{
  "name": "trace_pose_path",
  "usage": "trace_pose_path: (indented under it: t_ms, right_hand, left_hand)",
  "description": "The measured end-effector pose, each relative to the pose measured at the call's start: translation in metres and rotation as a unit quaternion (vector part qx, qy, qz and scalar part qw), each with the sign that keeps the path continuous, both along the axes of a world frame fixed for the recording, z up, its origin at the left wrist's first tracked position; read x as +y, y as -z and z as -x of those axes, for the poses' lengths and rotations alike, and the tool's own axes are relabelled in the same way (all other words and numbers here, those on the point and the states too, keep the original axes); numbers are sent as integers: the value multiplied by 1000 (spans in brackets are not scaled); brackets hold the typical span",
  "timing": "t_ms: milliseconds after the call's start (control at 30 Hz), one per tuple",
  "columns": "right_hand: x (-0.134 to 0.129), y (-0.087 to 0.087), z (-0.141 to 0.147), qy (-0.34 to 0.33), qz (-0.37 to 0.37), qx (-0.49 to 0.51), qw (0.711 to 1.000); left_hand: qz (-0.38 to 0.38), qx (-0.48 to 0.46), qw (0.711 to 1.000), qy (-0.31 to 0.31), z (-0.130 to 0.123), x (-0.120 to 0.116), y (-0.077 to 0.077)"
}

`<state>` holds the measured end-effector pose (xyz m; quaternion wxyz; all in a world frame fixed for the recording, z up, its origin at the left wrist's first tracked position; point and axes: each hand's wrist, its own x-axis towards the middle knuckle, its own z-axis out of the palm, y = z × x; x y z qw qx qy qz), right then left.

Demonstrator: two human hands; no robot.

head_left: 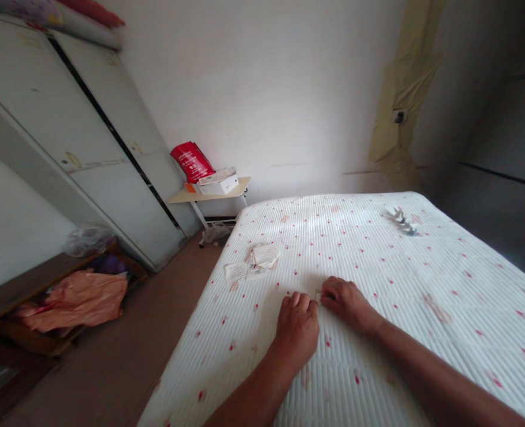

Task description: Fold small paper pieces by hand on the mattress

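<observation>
My left hand (297,326) and my right hand (342,300) are close together, low over the white bed cover (369,367) with red specks. Both have their fingers curled in. Between the fingertips a small pale piece (318,296) shows; it is too small to name, and the fingers hide most of it. Beyond my left hand, a loose pile of printed paper slips (263,256) lies on the cover. Farther off to the right rests a row of small greyish objects (403,221), their kind unclear.
A small table (180,196) by the wall bears a white box (220,184) and a red bag (192,160). On the left stand a metal cabinet (89,160) and a wooden piece of furniture with an orange plastic bag (78,298). A wall socket (399,115) is at the back right.
</observation>
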<state>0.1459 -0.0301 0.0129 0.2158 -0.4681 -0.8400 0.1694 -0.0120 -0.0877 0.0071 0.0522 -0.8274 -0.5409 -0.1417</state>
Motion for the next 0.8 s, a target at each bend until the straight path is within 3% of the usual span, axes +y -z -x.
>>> trace_pose_path:
  t_ms: [200, 400, 667, 800]
  right_hand:
    - [-5, -7, -4, -45, 11, 55, 997]
    - [-6, 2, -6, -48, -14, 73, 996]
    - [-3, 8, -1, -7, -21, 5, 1000]
    - [-3, 6, 2, 6, -4, 3, 1000]
  left_hand:
    - [2, 1, 1000, 2, 1, 0, 1]
    - [18, -29, 999, 9, 2, -1, -1]
    - [46, -77, 996, 11, 10, 4, -2]
    - [39, -36, 998, 26, 12, -1, -4]
